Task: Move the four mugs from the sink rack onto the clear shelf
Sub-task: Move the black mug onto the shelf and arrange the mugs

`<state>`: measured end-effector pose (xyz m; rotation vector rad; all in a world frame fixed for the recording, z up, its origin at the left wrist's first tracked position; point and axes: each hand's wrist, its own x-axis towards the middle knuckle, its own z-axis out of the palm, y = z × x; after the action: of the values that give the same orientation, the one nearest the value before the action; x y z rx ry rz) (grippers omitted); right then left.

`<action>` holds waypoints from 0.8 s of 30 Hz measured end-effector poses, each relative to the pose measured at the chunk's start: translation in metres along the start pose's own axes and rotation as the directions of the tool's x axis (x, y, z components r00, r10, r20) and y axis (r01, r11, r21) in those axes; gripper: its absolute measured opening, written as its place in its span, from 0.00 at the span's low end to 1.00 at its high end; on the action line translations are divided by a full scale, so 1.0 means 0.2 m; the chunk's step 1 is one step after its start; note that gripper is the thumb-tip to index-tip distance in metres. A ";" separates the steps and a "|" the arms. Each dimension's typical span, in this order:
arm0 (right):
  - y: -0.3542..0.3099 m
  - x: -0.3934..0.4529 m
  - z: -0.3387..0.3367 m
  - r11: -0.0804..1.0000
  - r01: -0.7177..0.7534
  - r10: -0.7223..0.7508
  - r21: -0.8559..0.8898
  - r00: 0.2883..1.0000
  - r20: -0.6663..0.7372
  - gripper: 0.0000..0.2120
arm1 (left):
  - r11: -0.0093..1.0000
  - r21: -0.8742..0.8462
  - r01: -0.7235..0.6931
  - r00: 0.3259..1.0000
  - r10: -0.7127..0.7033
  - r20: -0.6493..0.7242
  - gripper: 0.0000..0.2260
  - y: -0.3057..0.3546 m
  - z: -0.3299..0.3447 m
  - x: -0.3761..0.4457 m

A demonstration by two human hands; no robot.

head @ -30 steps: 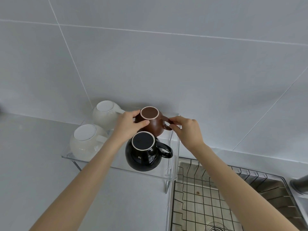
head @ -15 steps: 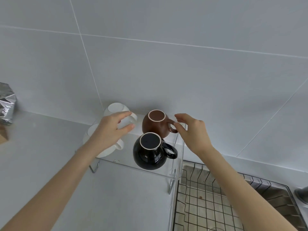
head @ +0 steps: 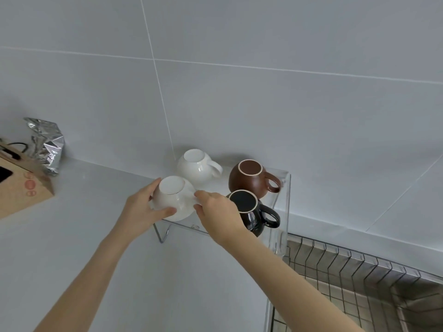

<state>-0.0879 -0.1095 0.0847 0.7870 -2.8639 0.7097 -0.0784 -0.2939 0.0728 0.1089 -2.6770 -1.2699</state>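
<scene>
While both hands [head: 141, 210] grip it, white mug [head: 173, 198] shows no lettering.

My left hand [head: 139, 212] & right hand [head: 217, 218] touch a front white mug [head: 173, 200], smooth & shiny like the back white mug [head: 197, 167] & black mug [head: 255, 215]; the brown mug [head: 250, 180] looks duller, w/ a rough pale ring on its bottom. The shelf [head: 284, 188] is see-through plastic on thin shiny metal legs, & the sink rack [head: 354, 269] is dark wire. The bag [head: 46, 144] is crinkly shiny foil, the box [head: 22, 188] plain brown cardboard, the wall tiles [head: 263, 104] & counter [head: 79, 236] smooth.
</scene>
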 end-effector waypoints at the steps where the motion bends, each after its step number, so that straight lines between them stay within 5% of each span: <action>1: 0.00 0.02 0.01 0.998 0.016 -0.014 -0.064 1.000 0.023 0.08 | 1.000 -0.023 -0.004 1.000 0.004 0.003 0.32 0.00 0.00 0.00; 7: 0.00 0.07 0.03 0.969 0.033 -0.027 -0.247 0.999 0.025 0.07 | 0.998 -0.048 0.032 0.999 -0.030 0.040 0.34 0.00 -0.01 0.01; 24: 0.03 0.06 0.04 0.955 0.061 -0.065 -0.290 0.998 -0.005 0.06 | 0.999 -0.047 0.016 0.999 -0.014 0.053 0.31 0.02 0.00 0.00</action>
<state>-0.1011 -0.1145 0.0768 0.8189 -2.8218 0.2743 -0.0783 -0.2909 0.0750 0.0907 -2.6924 -1.3580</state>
